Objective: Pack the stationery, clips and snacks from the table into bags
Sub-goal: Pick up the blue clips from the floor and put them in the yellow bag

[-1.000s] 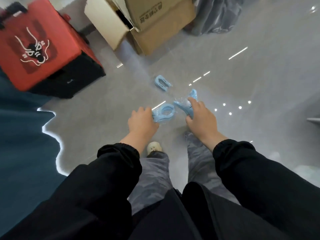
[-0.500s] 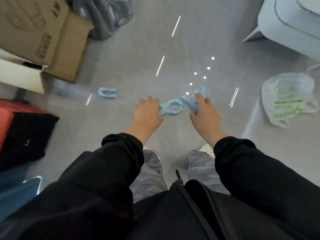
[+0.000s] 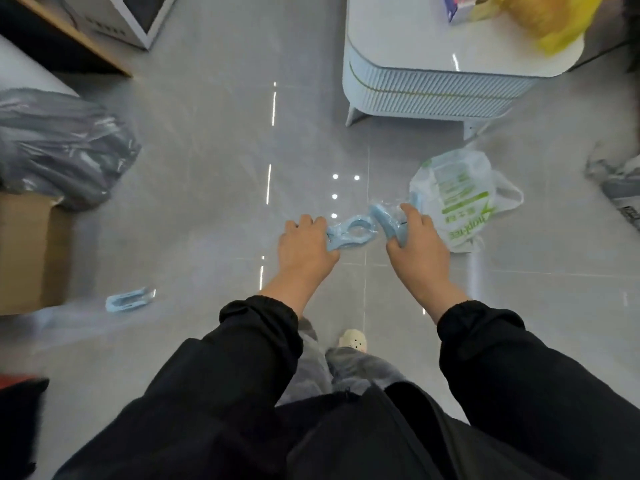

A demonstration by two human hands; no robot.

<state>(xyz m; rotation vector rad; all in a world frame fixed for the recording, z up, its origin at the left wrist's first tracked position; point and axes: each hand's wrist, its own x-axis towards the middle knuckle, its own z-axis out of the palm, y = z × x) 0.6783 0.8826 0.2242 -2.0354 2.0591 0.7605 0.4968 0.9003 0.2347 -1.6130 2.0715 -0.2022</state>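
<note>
The left hand (image 3: 304, 247) pinches a light, stiff plastic clip (image 3: 353, 233) by its tail while the right hand (image 3: 415, 251) grips wrapped clips (image 3: 384, 220), their film probably slippery, both above the floor (image 3: 207, 168) near the bag (image 3: 457, 199)

The floor (image 3: 207, 161) is laid with large glossy pale-grey tiles with thin joints. It mirrors the ceiling lighting as a broken line of white strips (image 3: 269, 183) down the middle and a small cluster of bright dots (image 3: 335, 176) just right of them. At the upper right stands a low white desk (image 3: 415, 88) with rounded corners, a ribbed pale-blue side band and short legs, while along the left edge sit a brown cardboard box (image 3: 27, 254), a crumpled grey plastic bundle (image 3: 59, 143) beyond it, and a white box (image 3: 114, 19) at the top.
</note>
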